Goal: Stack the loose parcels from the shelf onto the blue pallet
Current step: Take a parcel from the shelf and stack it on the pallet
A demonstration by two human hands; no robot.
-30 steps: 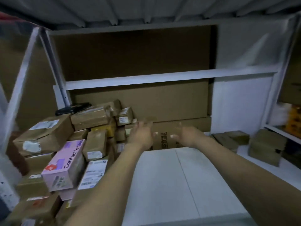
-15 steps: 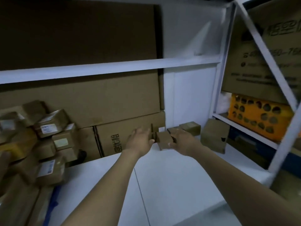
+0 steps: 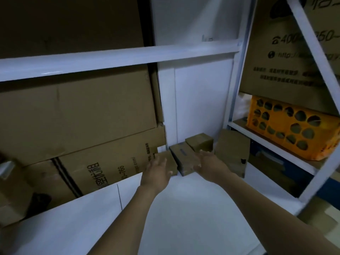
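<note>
both hands reach toward the back right corner of the white shelf board [image 3: 184, 214], where a small cluster of brown parcels sits close to the back wall. the left hand [image 3: 158, 172] has its fingers straight and a little spread, in front of the front left parcel [image 3: 171, 162]. it has hold of nothing, and i cannot tell whether the fingertips touch the cardboard. the right hand [image 3: 209, 163] is just as wide open and empty, and hovers at the right side of the middle parcel [image 3: 182, 155], which lies touching the front left one. behind these, nearest the back wall, sits the rear parcel [image 3: 199, 141]. just beside the group, at the right edge of the board, a larger leaning box [image 3: 232, 151] stands tilted against the shelf upright.

along the back left of the board stand big printed cartons [image 3: 110, 162], and more brown boxes [image 3: 12, 192] show dimly at the left edge. an orange crate [image 3: 290, 126] sits on the neighbouring rack to the right.

the blue pallet is not in view, so what is already stacked there cannot be judged. from what shows, this is the reach before a pick: nothing is lifted, all four parcels in the corner lie on the shelf, and more wait at the left edge. by my reading much of the work is left: grasp, carry, stack, and return for the others.
</note>
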